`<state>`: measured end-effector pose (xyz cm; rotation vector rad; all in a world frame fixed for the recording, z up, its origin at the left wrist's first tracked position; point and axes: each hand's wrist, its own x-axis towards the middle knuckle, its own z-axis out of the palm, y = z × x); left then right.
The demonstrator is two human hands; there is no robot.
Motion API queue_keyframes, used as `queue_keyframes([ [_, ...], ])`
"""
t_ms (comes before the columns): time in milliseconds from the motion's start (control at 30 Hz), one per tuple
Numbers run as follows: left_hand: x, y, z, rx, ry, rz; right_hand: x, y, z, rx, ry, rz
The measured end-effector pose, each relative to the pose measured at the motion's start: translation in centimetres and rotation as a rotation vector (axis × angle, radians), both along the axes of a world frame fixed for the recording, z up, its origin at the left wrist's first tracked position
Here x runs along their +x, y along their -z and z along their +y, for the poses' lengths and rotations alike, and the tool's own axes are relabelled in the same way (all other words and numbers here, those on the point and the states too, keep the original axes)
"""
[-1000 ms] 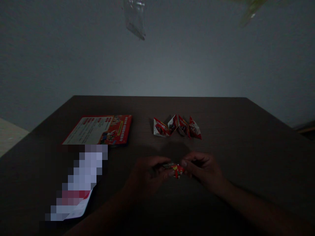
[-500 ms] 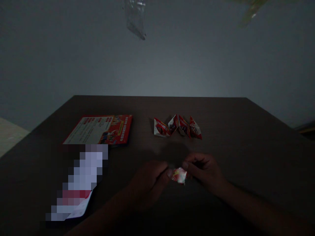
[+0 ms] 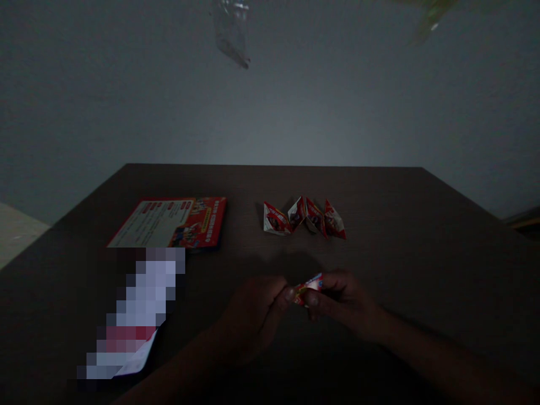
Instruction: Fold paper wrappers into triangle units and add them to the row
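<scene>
Head view: what sits between the left hand and the right hand?

A small, creased, red-and-white printed paper piece, held over the near middle of the dark brown, faintly grained tabletop. The left hand pinches its left end between thumb and fingers; the right thumb presses on its near face, with fingers behind

How would you expect it to handle?

Almost weightless, I'd judge, and thin: crisp along a crease, floppy across a flat face. The bright patch toward its right end hints at a glossy, slightly slippery coating. A hard squeeze could crumple or tear it, so I'd favour the edges and folded corners, with light fingertip pressure

Anything similar about?

Yes, farther off: a zigzag row of red-and-white folded paper shapes, all sharp peaks and slanting faces. They look just as light, and easily flattened

And on the left?

A flat, rectangular, red-and-cream printed booklet or card pack, seemingly smooth and much stiffer. Nearer lies a pale, dark-edged slab with a rounded corner, mostly masked by pixel blocks
</scene>
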<state>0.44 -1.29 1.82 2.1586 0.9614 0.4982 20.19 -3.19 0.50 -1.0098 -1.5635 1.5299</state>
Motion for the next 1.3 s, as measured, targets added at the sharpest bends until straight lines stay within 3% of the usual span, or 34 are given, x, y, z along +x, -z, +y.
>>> queue_keyframes([
  [333, 0.0, -0.1, -0.1, -0.023, 0.032, 0.038, -0.1, 0.1, 0.0, 0.054, 0.03, -0.038],
  [600, 0.0, 0.2, -0.1, -0.019, 0.062, 0.009, 0.0, 0.0, -0.1, 0.064, -0.044, 0.001],
  [1067, 0.0, 0.0, -0.1, -0.05, 0.09, -0.013, 0.1, -1.0, -0.2, 0.156, -0.097, -0.179],
  [1300, 0.0, 0.0, -0.1, -0.084, 0.041, -0.054, 0.3, 0.1, -0.1, 0.115, -0.086, -0.025],
])
